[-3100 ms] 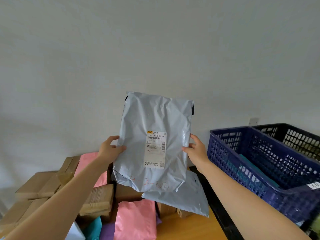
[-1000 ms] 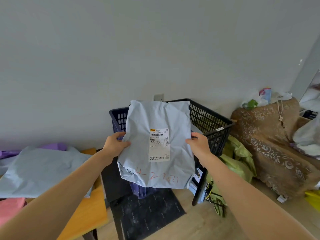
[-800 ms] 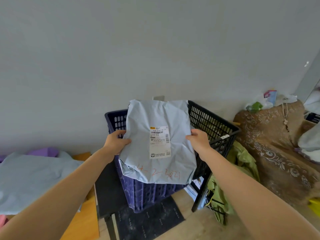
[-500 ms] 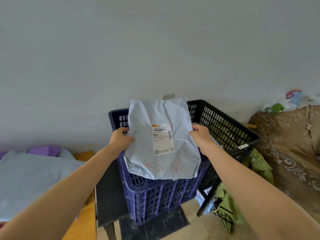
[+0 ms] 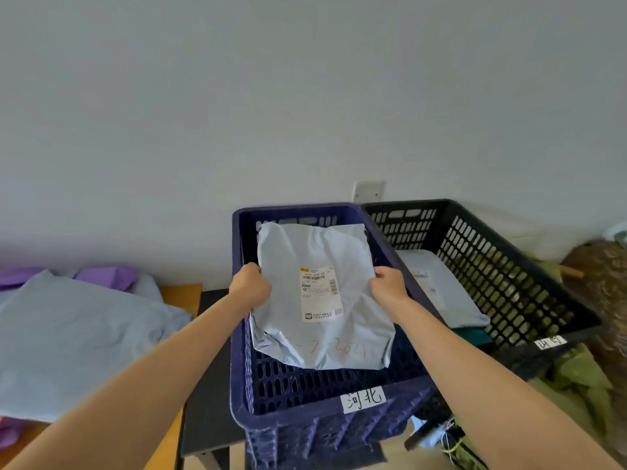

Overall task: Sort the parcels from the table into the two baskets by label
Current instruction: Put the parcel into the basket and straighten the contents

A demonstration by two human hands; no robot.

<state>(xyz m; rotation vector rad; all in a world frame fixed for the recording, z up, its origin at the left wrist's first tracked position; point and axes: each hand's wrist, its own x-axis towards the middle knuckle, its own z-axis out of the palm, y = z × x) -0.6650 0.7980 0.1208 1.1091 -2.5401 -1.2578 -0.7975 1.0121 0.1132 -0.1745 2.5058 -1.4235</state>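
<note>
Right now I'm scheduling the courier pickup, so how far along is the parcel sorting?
Done: one flat grey parcel lies in the black basket. In hand: the left hand and right hand grip a labelled grey parcel by its sides, low in the blue basket opening, not yet released. Left: at least a large grey parcel and purple parcels lie on the table.

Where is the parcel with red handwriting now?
Head view, centre: the left hand and right hand hold the parcel over the blue basket, left of the black basket.
</note>
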